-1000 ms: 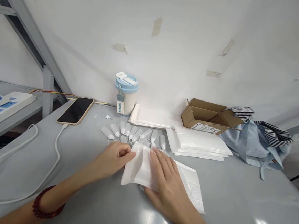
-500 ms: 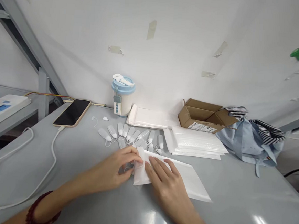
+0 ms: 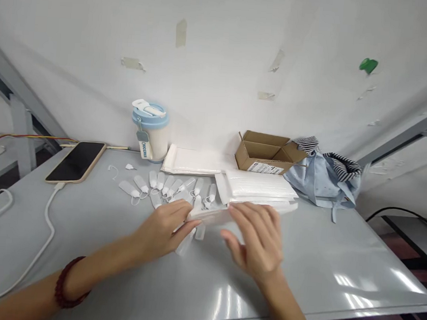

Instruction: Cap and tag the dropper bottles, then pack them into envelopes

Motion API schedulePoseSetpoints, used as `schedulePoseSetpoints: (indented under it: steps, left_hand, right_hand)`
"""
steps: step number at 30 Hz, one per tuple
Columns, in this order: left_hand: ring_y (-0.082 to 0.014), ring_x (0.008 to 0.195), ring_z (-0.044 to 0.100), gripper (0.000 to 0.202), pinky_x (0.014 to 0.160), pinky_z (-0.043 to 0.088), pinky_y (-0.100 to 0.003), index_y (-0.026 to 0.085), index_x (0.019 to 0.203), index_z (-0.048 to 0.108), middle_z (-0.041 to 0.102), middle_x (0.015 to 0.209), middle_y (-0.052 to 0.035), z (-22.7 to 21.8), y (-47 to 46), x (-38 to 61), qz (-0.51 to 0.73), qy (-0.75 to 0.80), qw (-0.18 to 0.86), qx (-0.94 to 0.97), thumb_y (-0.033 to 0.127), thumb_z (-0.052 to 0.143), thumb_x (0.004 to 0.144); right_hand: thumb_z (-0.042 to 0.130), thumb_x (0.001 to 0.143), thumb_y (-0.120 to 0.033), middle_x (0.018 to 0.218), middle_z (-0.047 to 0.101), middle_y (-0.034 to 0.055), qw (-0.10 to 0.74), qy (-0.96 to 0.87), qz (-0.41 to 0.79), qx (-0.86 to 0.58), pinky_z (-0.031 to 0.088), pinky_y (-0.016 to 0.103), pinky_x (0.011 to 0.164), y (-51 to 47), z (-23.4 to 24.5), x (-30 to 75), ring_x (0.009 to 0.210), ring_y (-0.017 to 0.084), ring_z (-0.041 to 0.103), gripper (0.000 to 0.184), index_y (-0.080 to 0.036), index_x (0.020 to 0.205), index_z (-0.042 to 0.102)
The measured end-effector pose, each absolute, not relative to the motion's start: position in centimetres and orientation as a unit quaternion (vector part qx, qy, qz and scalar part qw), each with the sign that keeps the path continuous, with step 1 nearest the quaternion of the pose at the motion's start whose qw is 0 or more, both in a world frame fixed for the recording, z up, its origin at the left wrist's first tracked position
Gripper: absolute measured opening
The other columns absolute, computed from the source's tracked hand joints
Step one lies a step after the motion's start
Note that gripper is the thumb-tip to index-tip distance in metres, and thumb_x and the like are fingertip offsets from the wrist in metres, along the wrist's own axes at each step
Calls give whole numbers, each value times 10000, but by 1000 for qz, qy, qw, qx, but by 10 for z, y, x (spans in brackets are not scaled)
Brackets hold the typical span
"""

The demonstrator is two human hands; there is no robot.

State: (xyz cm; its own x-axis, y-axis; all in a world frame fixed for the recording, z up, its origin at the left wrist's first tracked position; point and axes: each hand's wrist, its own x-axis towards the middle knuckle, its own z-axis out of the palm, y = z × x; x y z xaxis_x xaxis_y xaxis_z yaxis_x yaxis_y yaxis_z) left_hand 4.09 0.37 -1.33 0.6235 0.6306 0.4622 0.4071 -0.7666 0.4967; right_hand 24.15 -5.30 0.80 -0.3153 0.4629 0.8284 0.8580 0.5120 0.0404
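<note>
A white padded envelope point(image 3: 214, 216) is lifted off the table and seen nearly edge-on, slightly blurred. My left hand point(image 3: 167, 225) pinches its left end between thumb and fingers. My right hand point(image 3: 257, 237) is at the envelope's other end, fingertips against it and thumb spread away below. Under and beyond the envelope lie several small translucent squeeze bottles point(image 3: 153, 179) with white caps on loops. Two of these bottles point(image 3: 185, 243) lie close to my left thumb. Part of the envelope is hidden behind my right fingers.
Behind my hands are a stack of white padded envelopes point(image 3: 259, 186), another white envelope pile point(image 3: 198, 162), an open cardboard box point(image 3: 263, 159) and a light blue bag point(image 3: 308, 180). A lidded cup point(image 3: 154, 135) stands by the wall. A phone point(image 3: 76, 162) with a white cable point(image 3: 50, 211) lies left.
The envelope, which lay flat under my right hand, is now raised and tipped edge-on. My right thumb has spread from the fingers. The camera view has shifted right.
</note>
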Motion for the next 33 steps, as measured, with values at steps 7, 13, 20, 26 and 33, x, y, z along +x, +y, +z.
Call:
schedulePoseSetpoints:
  steps: [7, 13, 20, 26, 33]
  left_hand:
    - [-111, 449, 501, 234, 455, 381, -229, 160, 640, 574, 556, 524, 29, -4, -1, 117, 178, 366, 656, 636, 305, 586, 825]
    - [-133, 466, 621, 232, 514, 509, -240, 137, 661, 571, 618, 480, -15, -33, 7, 153, 106, 380, 737, 549, 267, 568, 854]
    - [-153, 578, 685, 273, 644, 571, -303, 118, 662, 571, 664, 551, -21, -48, 14, 153, 83, 422, 723, 540, 273, 583, 887]
    - [-162, 640, 711, 286, 641, 578, -274, 130, 673, 559, 700, 592, -58, -50, 10, 154, 78, 430, 690, 577, 279, 522, 913]
    - [-172, 443, 643, 368, 401, 461, -246, 156, 597, 519, 682, 570, -58, -11, 40, 123, 95, 451, 505, 729, 377, 476, 889]
  right_hand:
    - [453, 909, -201, 780, 670, 68, 525, -640, -294, -477, 471, 408, 695, -42, 9, 269, 745, 233, 638, 151, -210, 869, 599]
    - [489, 912, -168, 611, 623, 18, 535, -597, -274, -532, 415, 331, 631, -26, 8, 286, 600, 172, 578, 247, -198, 686, 585]
    - [474, 933, -221, 574, 594, -2, 556, -569, -232, -560, 410, 308, 639, -26, 8, 290, 566, 150, 554, 314, -194, 645, 598]
    - [468, 934, -220, 570, 587, 2, 556, -583, -212, -554, 405, 306, 634, -25, 8, 285, 571, 146, 555, 322, -197, 638, 591]
    - [471, 934, -241, 555, 577, -6, 556, -582, -192, -561, 408, 300, 631, -25, 9, 284, 553, 143, 544, 334, -200, 620, 579]
